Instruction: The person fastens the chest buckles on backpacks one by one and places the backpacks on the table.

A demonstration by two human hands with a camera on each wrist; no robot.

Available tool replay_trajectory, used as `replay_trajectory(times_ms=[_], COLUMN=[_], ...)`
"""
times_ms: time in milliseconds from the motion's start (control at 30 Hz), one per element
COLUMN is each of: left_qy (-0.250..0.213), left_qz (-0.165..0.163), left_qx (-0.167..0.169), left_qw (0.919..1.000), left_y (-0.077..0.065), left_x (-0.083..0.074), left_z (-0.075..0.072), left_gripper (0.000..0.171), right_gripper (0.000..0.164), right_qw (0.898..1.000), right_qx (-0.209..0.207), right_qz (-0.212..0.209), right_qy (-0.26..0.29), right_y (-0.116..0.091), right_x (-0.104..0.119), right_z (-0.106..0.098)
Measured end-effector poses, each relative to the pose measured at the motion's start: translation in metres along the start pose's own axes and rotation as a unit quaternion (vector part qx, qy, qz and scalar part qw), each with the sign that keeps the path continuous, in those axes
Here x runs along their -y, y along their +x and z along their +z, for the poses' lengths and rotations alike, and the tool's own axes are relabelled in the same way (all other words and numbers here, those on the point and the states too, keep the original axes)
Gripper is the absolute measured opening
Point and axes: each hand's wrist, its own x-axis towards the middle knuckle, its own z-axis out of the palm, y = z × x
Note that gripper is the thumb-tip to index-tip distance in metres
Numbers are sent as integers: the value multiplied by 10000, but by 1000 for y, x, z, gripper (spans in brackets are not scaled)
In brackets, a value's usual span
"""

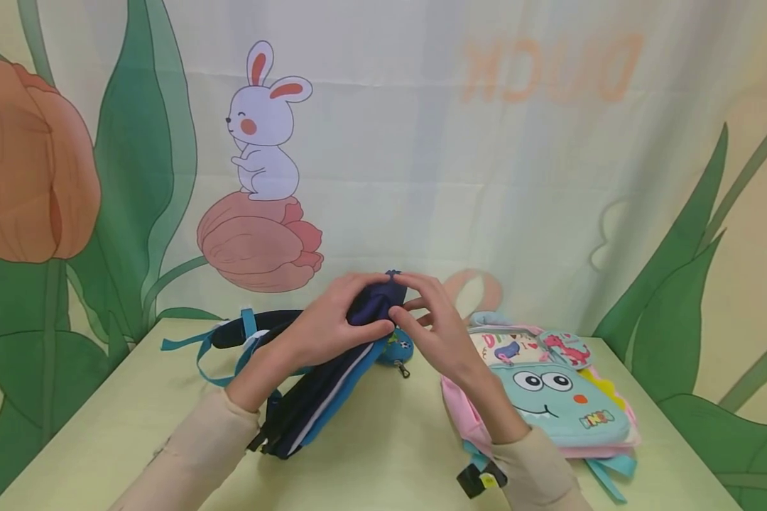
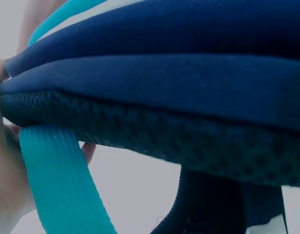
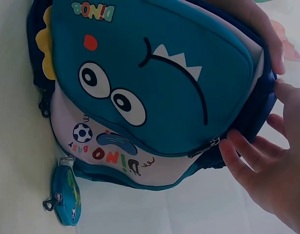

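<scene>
well, the navy backpack (image 1: 313,390) slants over the pale table (image 1: 371,468), left of centre, its raised end between both hands; whether its lower end touches the tabletop is hard to make out. the left hand (image 1: 339,312) grips the raised end, its fingertips partly out of sight. the right hand (image 1: 437,323) bends thumb and forefinger round the same end, how firmly i cannot tell. the head view barely shows the front, but the right wrist view catches its toothy face panel (image 3: 155,63), cut off at the top. a round pouch (image 1: 396,348) sits at the bag's edge, partly covered. farther right lies a pink and mint backpack (image 1: 562,411), partly hidden by the right forearm; behind everything is a printed curtain (image 1: 383,177).
</scene>
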Motion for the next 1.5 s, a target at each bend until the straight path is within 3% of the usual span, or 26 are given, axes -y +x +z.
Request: replay_trajectory(times_ms=[167, 367, 667, 800, 933, 1200, 1500], left_qy=[-20, 240, 361, 500, 673, 684, 933], left_qz=[19, 99, 559, 815, 906, 979, 892], left_qx=[-52, -384, -847, -907, -722, 40, 638], left_qw=[10000, 9989, 9942, 9913, 9910, 9928, 9896], left_y=[-2, -18, -48, -60, -70, -87, -92], left_x=[0, 3, 12, 18, 27, 47, 54], left_z=[3, 2, -4, -5, -6, -7, -6], left_gripper=[73, 76, 57, 49, 46, 47, 62], right_gripper=[47, 47, 47, 47, 47, 48, 48], right_qw=[10000, 9998, 9994, 9994, 9994, 9994, 9991], right_qx=[5, -3, 4, 3, -19, -48, -11], right_qz=[53, 196, 345, 343, 342, 353, 431], right_qy=[-29, -76, -67, -44, -37, 31, 52], right_y=[-2, -4, -5, -6, -7, -9, -13], right_x=[-1, -5, -7, -9, -11, -15, -20], right_z=[-1, -2, -8, -10, -11, -14, -18])
